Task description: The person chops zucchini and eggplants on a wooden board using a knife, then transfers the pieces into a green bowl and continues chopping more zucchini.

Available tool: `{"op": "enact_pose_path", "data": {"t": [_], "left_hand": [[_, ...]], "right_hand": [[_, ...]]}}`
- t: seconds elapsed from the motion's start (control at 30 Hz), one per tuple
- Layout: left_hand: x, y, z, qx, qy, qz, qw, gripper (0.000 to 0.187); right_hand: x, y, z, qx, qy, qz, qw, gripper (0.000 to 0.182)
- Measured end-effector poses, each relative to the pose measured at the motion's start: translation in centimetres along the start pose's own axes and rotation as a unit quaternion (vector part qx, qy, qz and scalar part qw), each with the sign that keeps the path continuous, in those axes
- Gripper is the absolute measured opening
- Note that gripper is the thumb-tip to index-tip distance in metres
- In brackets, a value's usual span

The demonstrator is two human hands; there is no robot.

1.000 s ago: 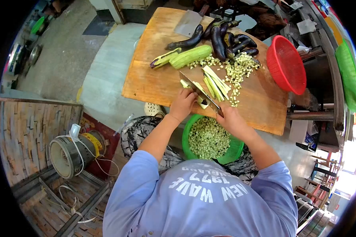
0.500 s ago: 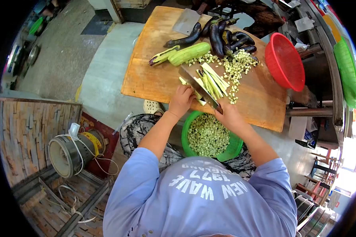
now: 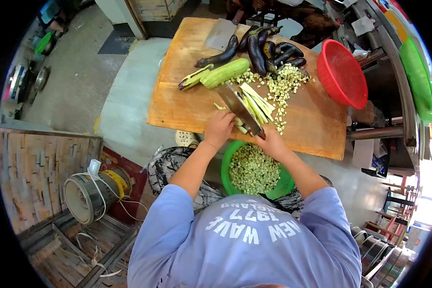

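My right hand (image 3: 272, 142) is closed round the handle of a cleaver (image 3: 243, 109), its blade slanting up and left across the wooden board (image 3: 177, 108). My left hand (image 3: 219, 127) is on the blade's left, fingers curled over pale eggplant strips (image 3: 241, 128) that they partly hide. More eggplant strips (image 3: 258, 99) lie right of the blade. Behind them are a peeled eggplant (image 3: 226, 73), a partly peeled one (image 3: 193, 79) and several dark whole eggplants (image 3: 258, 56). Diced eggplant (image 3: 284, 85) is heaped to the right.
A green basin (image 3: 289, 181) holding diced pieces sits between my legs, below the board's front edge. A second cleaver (image 3: 220, 34) lies at the board's far edge. A red plastic basket (image 3: 343, 74) stands at the right. A metal cylinder (image 3: 89, 197) with white cord is on the left.
The view has shifted slightly. Both hands stay close together at the board's front edge, and the cleaver remains among the eggplant strips with its blade angle little changed.
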State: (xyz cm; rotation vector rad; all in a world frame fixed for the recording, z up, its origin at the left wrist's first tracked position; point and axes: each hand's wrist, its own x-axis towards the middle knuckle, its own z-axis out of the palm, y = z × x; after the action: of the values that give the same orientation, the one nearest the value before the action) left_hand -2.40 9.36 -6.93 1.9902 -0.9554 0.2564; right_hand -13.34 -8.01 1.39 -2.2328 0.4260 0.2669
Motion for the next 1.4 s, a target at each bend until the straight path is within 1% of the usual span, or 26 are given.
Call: {"op": "enact_pose_path", "data": {"t": [0.07, 0.1, 0.17, 0.2, 0.23, 0.3, 0.33, 0.37, 0.4, 0.47, 0.53, 0.63, 0.73, 0.77, 0.8, 0.83, 0.9, 0.93, 0.97, 1.0, 1.03, 1.07, 1.1, 1.2, 1.3, 1.4], "left_hand": [[0.4, -0.6, 0.2, -0.022, -0.021, 0.006, 1.0, 0.029], [1.0, -0.8, -0.2, -0.035, 0.017, -0.012, 0.999, 0.029], [2.1, -1.7, -1.1, -0.06, 0.085, -0.051, 0.993, 0.03], [3.1, -1.9, -2.4, -0.02, 0.121, -0.069, 0.99, 0.029], [4.2, -2.4, -3.9, 0.019, 0.157, -0.086, 0.984, 0.029], [5.8, -4.1, -5.8, 0.003, 0.165, -0.181, 0.97, 0.03], [6.3, -4.8, -6.4, 0.037, 0.149, -0.173, 0.973, 0.03], [6.8, -5.5, -7.0, 0.071, 0.134, -0.165, 0.975, 0.031], [7.3, -6.1, -7.5, 0.106, 0.118, -0.157, 0.975, 0.031], [7.9, -7.1, -7.9, 0.189, 0.047, -0.151, 0.969, 0.032], [8.3, -8.4, -7.6, 0.254, -0.007, -0.143, 0.957, 0.033], [8.7, -10.2, -7.3, 0.24, -0.076, -0.23, 0.94, 0.037], [7.6, -11.1, -7.6, 0.188, -0.031, -0.313, 0.931, 0.044], [6.8, -11.2, -7.8, -0.009, 0.021, -0.426, 0.904, 0.042], [6.1, -10.0, -8.6, -0.204, 0.072, -0.516, 0.829, 0.04], [4.9, -9.1, -8.9, -0.388, 0.121, -0.579, 0.707, 0.038], [2.3, -6.3, -7.4, -0.486, 0.144, -0.467, 0.724, 0.03], [1.6, -4.1, -6.0, -0.404, 0.121, -0.392, 0.817, 0.03], [1.4, -1.9, -4.9, -0.316, 0.093, -0.308, 0.892, 0.031], [1.9, -0.3, -4.4, -0.156, 0.037, -0.214, 0.964, 0.033], [2.5, 1.1, -4.0, 0.007, -0.021, -0.108, 0.994, 0.035], [2.8, 1.9, -3.6, 0.17, -0.074, 0.006, 0.983, 0.037], [2.4, 1.7, -2.7, 0.148, -0.078, 0.014, 0.986, 0.038], [1.3, 0.9, -0.8, 0.089, -0.071, 0.025, 0.993, 0.04], [-0.5, 1.3, -1.3, 0.046, -0.038, 0.009, 0.998, 0.039], [-1.0, 0.8, -0.4, 0.047, 0.008, 0.013, 0.999, 0.036]], "right_hand": [[0.0, 1.7, 0.5, 0.054, 0.042, 0.006, 0.998, 0.019], [-0.1, 1.6, 0.3, 0.081, 0.06, 0.009, 0.995, 0.02], [-0.4, 1.9, -0.4, 0.089, 0.043, 0.01, 0.995, 0.019], [-0.8, 1.3, -0.9, 0.095, 0.035, 0.014, 0.995, 0.019], [-1.4, -0.3, -1.7, 0.074, -0.003, 0.038, 0.997, 0.02], [-1.8, -1.2, -1.6, 0.024, -0.056, -0.014, 0.998, 0.019], [-1.9, -1.5, -1.5, -0.003, -0.083, -0.04, 0.996, 0.019], [-1.9, -1.9, -1.4, -0.022, -0.111, -0.038, 0.993, 0.019], [-1.7, -1.7, -1.2, -0.011, -0.112, -0.033, 0.993, 0.019], [-0.9, -1.0, -0.6, 0.013, -0.116, -0.02, 0.993, 0.02], [-0.2, 0.0, -1.2, 0.018, -0.068, -0.016, 0.997, 0.022], [1.5, 3.3, -2.2, 0.018, -0.001, 0.009, 1.0, 0.024], [1.2, 3.4, -3.9, 0.124, -0.005, 0.087, 0.988, 0.023], [1.3, 3.6, -3.9, 0.13, -0.016, 0.11, 0.985, 0.021], [1.4, 3.7, -4.0, 0.139, -0.018, 0.107, 0.984, 0.021], [1.4, 3.8, -3.9, 0.149, -0.02, 0.106, 0.983, 0.021], [1.1, 3.5, -3.8, 0.159, -0.021, 0.101, 0.982, 0.018], [1.1, 3.0, -4.0, 0.16, -0.018, 0.097, 0.982, 0.015], [0.9, 2.8, -4.0, 0.159, -0.013, 0.095, 0.983, 0.013], [0.9, 3.0, -3.9, 0.149, -0.01, 0.087, 0.985, 0.012], [1.0, 3.4, -3.6, 0.137, -0.008, 0.08, 0.987, 0.012], [1.2, 3.7, -3.5, 0.125, -0.005, 0.07, 0.99, 0.012], [1.2, 3.8, -3.6, 0.108, -0.006, 0.083, 0.991, 0.019], [1.2, 3.6, -3.3, 0.058, 0.006, 0.074, 0.996, 0.02], [0.9, 2.8, -3.2, -0.013, 0.024, 0.013, 1.0, 0.021], [-1.3, -0.9, -4.1, -0.081, 0.015, -0.006, 0.997, 0.019]]}}
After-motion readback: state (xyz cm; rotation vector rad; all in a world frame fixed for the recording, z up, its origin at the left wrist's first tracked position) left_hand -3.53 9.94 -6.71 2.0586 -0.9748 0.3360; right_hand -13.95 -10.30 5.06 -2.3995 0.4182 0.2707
